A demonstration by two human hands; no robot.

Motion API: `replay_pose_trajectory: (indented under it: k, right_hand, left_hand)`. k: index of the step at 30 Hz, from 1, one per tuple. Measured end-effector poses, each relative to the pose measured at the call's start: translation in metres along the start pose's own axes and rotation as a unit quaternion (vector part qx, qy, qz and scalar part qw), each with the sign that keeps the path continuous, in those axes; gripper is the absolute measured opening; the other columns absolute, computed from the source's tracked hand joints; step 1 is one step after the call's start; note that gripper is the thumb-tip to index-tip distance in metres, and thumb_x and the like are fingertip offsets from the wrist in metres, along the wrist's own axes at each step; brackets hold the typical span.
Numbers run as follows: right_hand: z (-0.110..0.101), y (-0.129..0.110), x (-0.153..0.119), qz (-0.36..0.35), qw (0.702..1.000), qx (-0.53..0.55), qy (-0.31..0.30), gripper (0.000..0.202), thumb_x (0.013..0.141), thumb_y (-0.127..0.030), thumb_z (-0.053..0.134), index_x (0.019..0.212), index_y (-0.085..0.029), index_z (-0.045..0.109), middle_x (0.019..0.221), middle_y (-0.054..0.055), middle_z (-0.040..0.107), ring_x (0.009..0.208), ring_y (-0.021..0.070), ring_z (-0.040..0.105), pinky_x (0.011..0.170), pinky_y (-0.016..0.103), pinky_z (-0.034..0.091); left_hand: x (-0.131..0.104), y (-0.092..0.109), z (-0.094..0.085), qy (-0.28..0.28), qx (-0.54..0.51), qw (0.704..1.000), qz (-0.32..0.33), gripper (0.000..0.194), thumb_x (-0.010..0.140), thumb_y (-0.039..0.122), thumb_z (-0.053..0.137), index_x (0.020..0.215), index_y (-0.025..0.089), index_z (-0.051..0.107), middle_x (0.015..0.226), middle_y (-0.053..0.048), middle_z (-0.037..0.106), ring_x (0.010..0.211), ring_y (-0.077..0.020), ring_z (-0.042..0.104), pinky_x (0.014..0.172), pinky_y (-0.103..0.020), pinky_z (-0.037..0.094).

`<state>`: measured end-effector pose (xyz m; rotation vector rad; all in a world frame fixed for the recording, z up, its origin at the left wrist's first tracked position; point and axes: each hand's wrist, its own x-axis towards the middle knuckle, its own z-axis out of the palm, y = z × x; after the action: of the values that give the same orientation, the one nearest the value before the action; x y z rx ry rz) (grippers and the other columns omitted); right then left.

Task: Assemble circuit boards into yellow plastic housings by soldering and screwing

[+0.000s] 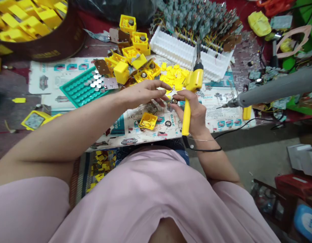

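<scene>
My right hand point(195, 113) is wrapped around the yellow handle of a soldering gun point(196, 79), whose metal tip points away from me. Between that hand's thumb and fingertips is a small round metal part point(174, 100). My left hand point(145, 92) reaches in from the left with its fingers apart, close to the round part; whether a fingertip touches it I cannot tell. Below the hands, an open yellow plastic housing point(148, 120) lies on the printed cardboard sheet point(130, 135). Beside it is a loose round part point(168, 124). A greyish piece point(151, 108) lies under my left fingers.
Behind the hands are yellow housings point(132, 54), small yellow pieces point(174, 76) and a white rack point(186, 49) of wired boards. At left stand a teal tray point(77, 87) with metal discs and a brown tub point(44, 49). A grey pen-like tool point(272, 89) juts in from the right.
</scene>
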<state>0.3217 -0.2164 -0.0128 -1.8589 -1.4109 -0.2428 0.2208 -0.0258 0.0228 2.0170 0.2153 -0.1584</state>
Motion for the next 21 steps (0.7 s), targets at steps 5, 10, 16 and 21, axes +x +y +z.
replay_pose_trajectory:
  k: [5, 10, 16, 21]
  right_hand:
    - [-0.004, 0.009, 0.005, -0.007, 1.000, 0.019, 0.013, 0.035, 0.095, -0.037, 0.060, 0.127, -0.028, 0.049, 0.111, 0.004, 0.074, 0.094, 0.0184, 0.075, 0.081, 0.033, 0.062]
    - [-0.005, 0.012, 0.005, 0.009, 1.000, 0.018, 0.003, 0.037, 0.096, -0.042, 0.058, 0.129, -0.028, 0.048, 0.097, 0.002, 0.074, 0.086, 0.0166, 0.075, 0.079, 0.031, 0.062]
    - [0.005, 0.003, 0.003, -0.034, 0.998, 0.014, -0.058, 0.035, 0.097, -0.036, 0.057, 0.130, -0.027, 0.048, 0.102, 0.002, 0.075, 0.091, 0.0166, 0.073, 0.084, 0.030, 0.059]
    - [0.024, 0.002, 0.011, -0.074, 0.986, -0.038, -0.141, 0.031, 0.098, -0.026, 0.052, 0.129, -0.025, 0.054, 0.100, 0.002, 0.075, 0.099, 0.0193, 0.071, 0.105, 0.041, 0.048]
  left_hand:
    - [0.002, -0.005, 0.000, -0.018, 0.022, 1.000, 0.010, 0.036, 0.102, 0.027, 0.033, 0.129, 0.022, 0.058, 0.099, -0.009, 0.078, 0.080, -0.0172, 0.076, 0.066, -0.031, 0.053]
    - [0.003, -0.002, 0.002, -0.019, 0.032, 0.999, 0.032, 0.035, 0.097, 0.026, 0.038, 0.124, 0.020, 0.059, 0.094, -0.006, 0.077, 0.078, -0.0148, 0.073, 0.065, -0.027, 0.051]
    - [-0.015, 0.003, -0.001, 0.046, 0.315, 0.947, 0.046, 0.026, 0.083, 0.029, 0.053, 0.096, 0.019, 0.073, 0.087, -0.005, 0.074, 0.082, -0.0214, 0.070, 0.073, -0.030, 0.049]
    - [-0.029, -0.013, 0.002, 0.040, 0.412, 0.908, 0.071, 0.027, 0.086, 0.030, 0.051, 0.093, 0.022, 0.076, 0.086, -0.006, 0.073, 0.078, -0.0219, 0.068, 0.067, -0.030, 0.048]
